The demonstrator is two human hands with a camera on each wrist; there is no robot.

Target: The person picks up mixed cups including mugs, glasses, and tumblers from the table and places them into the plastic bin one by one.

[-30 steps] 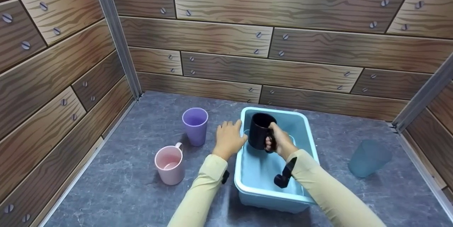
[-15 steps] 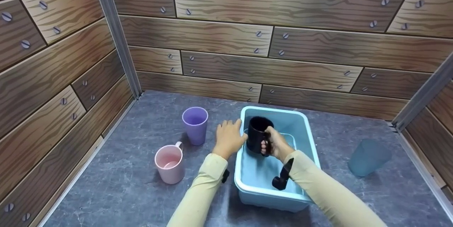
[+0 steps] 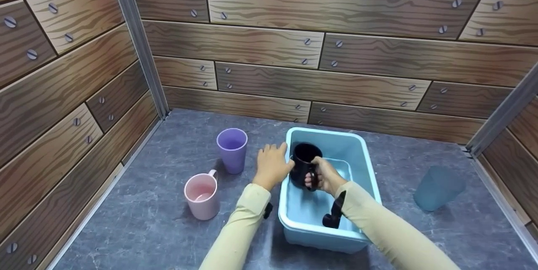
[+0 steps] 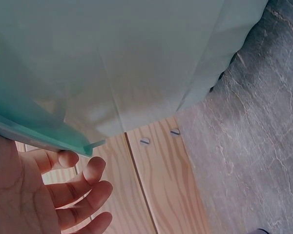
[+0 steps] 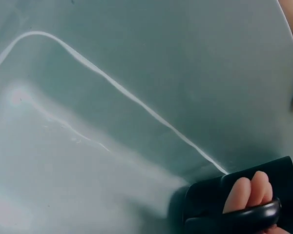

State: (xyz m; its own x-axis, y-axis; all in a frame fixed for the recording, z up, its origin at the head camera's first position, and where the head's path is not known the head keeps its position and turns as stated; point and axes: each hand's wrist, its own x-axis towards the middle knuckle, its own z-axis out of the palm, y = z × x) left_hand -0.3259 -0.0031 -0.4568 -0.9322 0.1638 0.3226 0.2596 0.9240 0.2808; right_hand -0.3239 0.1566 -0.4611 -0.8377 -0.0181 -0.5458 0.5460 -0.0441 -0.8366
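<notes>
My right hand (image 3: 328,176) grips the handle of a black mug (image 3: 301,169), fingers curled through it. The mug is upright inside a light blue plastic bin (image 3: 330,231), near its left wall. In the right wrist view, the mug (image 5: 205,195) shows at the lower right above the bin's floor; I cannot tell whether its base touches. My left hand (image 3: 271,167) rests on the bin's left rim, thumb over the edge. The left wrist view shows its fingers (image 4: 90,197) loosely bent outside the bin wall (image 4: 112,63).
A purple cup (image 3: 232,152) stands left of the bin, and a pink mug (image 3: 202,207) stands nearer the front. A translucent teal cup (image 3: 437,188) is at the far right. Wood-patterned walls (image 3: 269,43) enclose the grey marbled tabletop (image 3: 138,202).
My right hand has lowered the black mug deeper into the bin, shifting it slightly left and toward me. The left hand has stayed on the rim.
</notes>
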